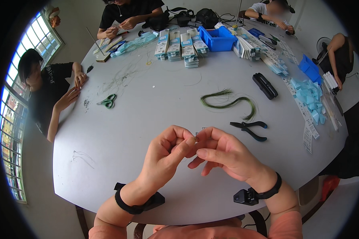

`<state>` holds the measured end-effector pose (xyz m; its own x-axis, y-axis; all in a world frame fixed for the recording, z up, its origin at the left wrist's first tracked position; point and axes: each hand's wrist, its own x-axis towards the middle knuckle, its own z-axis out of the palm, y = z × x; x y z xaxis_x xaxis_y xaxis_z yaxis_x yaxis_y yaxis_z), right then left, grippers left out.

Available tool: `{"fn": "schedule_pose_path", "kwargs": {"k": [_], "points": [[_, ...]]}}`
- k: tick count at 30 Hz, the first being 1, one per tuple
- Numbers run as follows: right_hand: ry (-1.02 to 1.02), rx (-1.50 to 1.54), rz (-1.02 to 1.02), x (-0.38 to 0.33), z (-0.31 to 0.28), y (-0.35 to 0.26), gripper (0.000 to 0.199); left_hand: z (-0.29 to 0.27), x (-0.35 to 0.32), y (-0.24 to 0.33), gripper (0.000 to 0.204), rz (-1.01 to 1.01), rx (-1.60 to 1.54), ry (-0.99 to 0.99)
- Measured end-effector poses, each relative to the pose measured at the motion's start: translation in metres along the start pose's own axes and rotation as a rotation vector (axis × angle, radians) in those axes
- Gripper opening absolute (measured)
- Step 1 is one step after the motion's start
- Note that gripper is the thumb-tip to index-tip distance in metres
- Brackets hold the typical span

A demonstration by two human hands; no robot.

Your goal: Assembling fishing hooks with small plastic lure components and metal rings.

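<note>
My left hand (167, 155) is closed, its thumb and forefinger pinching something tiny and dark at the fingertips. Close against it, my right hand (231, 157) has its fingers curled in. Its forefinger tip meets the left fingertips, and its thumb lies a little lower; any thread it grips is too fine to see. Small thin metal pieces (204, 128) lie just beyond the fingers. Farther off rests a bundle of fine green strands (231, 104), bent in an S. Black pliers (249, 129) lie with jaws apart, right of my hands.
Green-handled scissors (109, 101) and loose hooked wires (83, 156) lie to the left. A black case (265, 85) is at the right. Stacked printed cards (181, 47), a blue bin (216, 40) and light-blue strips (309, 97) line the far side. Other people sit around the table.
</note>
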<state>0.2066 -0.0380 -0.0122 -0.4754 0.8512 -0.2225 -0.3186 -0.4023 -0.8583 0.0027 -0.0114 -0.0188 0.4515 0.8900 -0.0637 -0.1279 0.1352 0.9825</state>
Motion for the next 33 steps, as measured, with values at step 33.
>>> {"fn": "schedule_pose_path", "kwargs": {"k": [33], "points": [[0.352,-1.56,-1.117,0.0,0.003,0.011,0.015,0.005,-0.001,-0.008,0.011,0.181,0.171,0.131]]}}
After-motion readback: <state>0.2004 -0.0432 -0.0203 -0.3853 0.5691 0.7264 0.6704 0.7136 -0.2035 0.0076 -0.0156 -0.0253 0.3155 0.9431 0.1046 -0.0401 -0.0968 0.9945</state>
